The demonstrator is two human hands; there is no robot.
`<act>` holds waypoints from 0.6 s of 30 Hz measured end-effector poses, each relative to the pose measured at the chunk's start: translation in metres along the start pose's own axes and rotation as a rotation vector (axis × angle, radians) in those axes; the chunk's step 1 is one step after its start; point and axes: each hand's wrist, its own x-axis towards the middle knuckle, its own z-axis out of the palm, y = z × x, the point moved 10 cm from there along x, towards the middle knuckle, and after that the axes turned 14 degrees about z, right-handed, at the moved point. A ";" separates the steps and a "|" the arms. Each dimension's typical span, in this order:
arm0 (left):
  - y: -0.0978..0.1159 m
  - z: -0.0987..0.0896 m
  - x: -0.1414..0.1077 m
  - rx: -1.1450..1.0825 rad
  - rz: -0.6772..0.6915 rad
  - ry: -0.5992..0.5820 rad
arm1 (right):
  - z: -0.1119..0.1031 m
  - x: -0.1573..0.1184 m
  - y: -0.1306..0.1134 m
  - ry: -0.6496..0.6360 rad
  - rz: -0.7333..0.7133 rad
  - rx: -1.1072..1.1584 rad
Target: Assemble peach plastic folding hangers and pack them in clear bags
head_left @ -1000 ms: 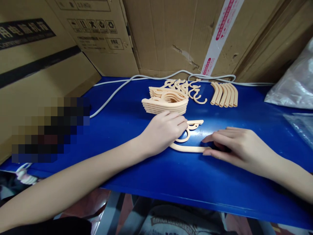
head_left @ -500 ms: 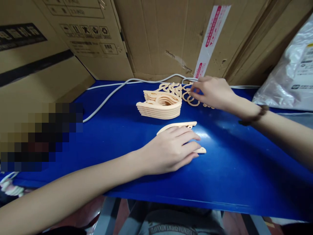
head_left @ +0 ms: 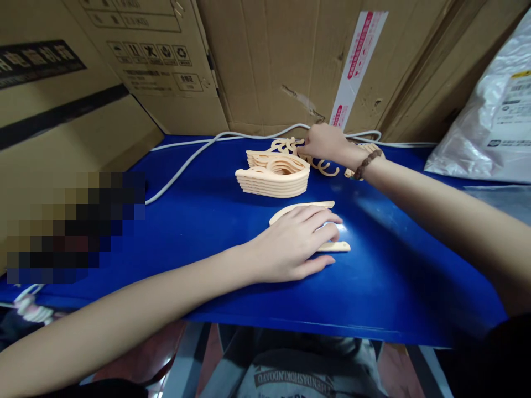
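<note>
My left hand (head_left: 296,237) lies palm down over a cream plastic hanger frame (head_left: 339,246) on the blue table, fingers and thumb curved over it. Both arms of that frame stick out past my fingers; its middle is hidden under my palm. Farther back, my right hand (head_left: 326,145) is closed, its fingertips down among a loose pile of cream hanger hooks (head_left: 282,145). They seem to pinch one hook, though the hand covers part of it. Between the hands, to the left, stands a neat stack of matching hanger frames (head_left: 271,185).
Under my right wrist lie more small cream pieces (head_left: 352,170). A white cable (head_left: 186,157) runs along the back of the blue table (head_left: 199,221). Cardboard boxes (head_left: 265,72) wall off the rear and left. A clear plastic bag (head_left: 477,130) sits at the right.
My right hand has moved left over the hook pile and its fingers have come down among the hooks. My left hand stays over the hanger frame. The view has shifted slightly.
</note>
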 end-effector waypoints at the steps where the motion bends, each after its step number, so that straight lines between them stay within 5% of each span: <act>1: 0.001 0.002 0.001 0.014 0.008 -0.008 | -0.003 -0.002 -0.001 -0.002 0.011 0.002; 11: 0.003 0.016 0.012 0.135 0.060 -0.100 | -0.069 -0.050 0.042 -0.064 0.109 0.587; 18: -0.004 0.022 0.018 0.191 0.018 -0.202 | -0.044 -0.128 0.081 -0.291 0.119 0.820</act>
